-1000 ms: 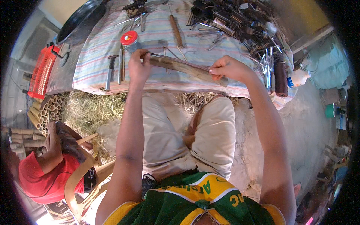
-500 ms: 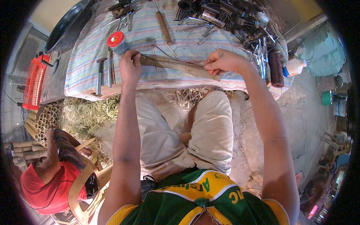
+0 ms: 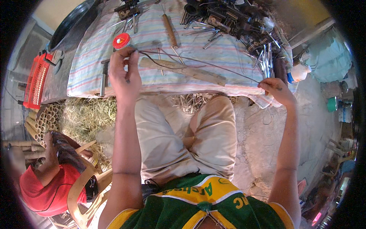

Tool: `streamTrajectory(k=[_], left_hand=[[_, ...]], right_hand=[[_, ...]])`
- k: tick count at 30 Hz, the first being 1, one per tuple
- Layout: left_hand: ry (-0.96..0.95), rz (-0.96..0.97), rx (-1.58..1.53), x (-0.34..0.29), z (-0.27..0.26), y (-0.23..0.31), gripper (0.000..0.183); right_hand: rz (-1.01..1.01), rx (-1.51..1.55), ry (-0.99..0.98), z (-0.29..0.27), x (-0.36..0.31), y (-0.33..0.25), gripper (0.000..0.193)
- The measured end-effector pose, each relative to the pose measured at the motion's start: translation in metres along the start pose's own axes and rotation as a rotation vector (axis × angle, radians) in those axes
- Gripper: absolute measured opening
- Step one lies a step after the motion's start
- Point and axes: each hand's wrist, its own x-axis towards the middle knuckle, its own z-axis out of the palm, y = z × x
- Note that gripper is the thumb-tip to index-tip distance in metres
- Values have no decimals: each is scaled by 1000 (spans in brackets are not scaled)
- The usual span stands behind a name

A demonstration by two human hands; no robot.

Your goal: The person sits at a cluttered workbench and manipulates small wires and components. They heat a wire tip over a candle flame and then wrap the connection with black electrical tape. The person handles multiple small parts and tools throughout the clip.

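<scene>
Stretched across the front of the table is a thin dark cord (image 3: 213,64). Its left part is pinched in my left hand (image 3: 125,72), beside the jar with a red lid (image 3: 122,40). At the right end, my right hand (image 3: 278,89) pinches the same cord out past the table's front edge. Another dark strand (image 3: 156,63) curves down from my left fingers over a flat brown wooden stick (image 3: 198,74), which lies on the striped cloth (image 3: 85,78) between my hands. A hammer (image 3: 103,78) lies left of my left hand, its head partly hidden.
Farther back lie a round wooden rod (image 3: 169,31) and a heap of black pieces with metal rods (image 3: 228,19). A brown cylinder (image 3: 281,68) and a white bottle (image 3: 299,73) are at right. A red crate (image 3: 36,80) and a seated person in red (image 3: 55,187) are at left.
The wooden stick has left both hands and now lies on the cloth. My right hand has moved right and nearer, drawing the cord out. My left hand has shifted slightly left.
</scene>
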Motion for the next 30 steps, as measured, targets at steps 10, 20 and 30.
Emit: streamTrajectory(k=[10, 20, 30], left_hand=[[-589, 275, -249, -43, 38, 91, 19], [-368, 106, -120, -14, 29, 18, 9], [-226, 76, -5, 4, 26, -19, 10]], right_hand=[[-515, 577, -209, 76, 9, -112, 33], [-208, 727, -610, 104, 59, -125, 37], [-83, 859, -505, 110, 75, -109, 34]])
